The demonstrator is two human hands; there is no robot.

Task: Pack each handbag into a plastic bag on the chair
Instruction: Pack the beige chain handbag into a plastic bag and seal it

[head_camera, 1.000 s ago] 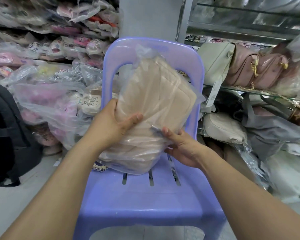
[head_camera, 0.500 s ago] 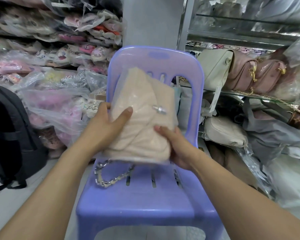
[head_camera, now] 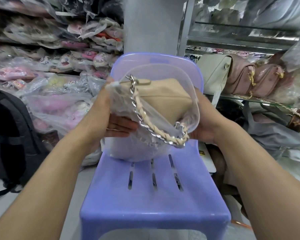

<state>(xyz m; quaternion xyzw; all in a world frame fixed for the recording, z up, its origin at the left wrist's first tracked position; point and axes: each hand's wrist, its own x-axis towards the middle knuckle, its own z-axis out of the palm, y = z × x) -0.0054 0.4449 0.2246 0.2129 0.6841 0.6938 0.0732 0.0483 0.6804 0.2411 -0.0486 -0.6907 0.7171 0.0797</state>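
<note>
The light was bright, even and cool, and appeared to come from above; shadows were soft and faint. Glare whitened the rim of the plastic bag (head_camera: 194, 116) and glinted off the chain (head_camera: 139, 110), and the front edge of the chair (head_camera: 154, 201) seat shone pale. The wrapped goods on the left shelves (head_camera: 42, 40) were smeared by motion blur. The backpack (head_camera: 10, 132) was a dark mass with little detail. Wide-angle distortion bent the shelf edges and stretched the forearms (head_camera: 42, 196) at the bottom corners. The centre was sharpest, though slightly soft.
</note>
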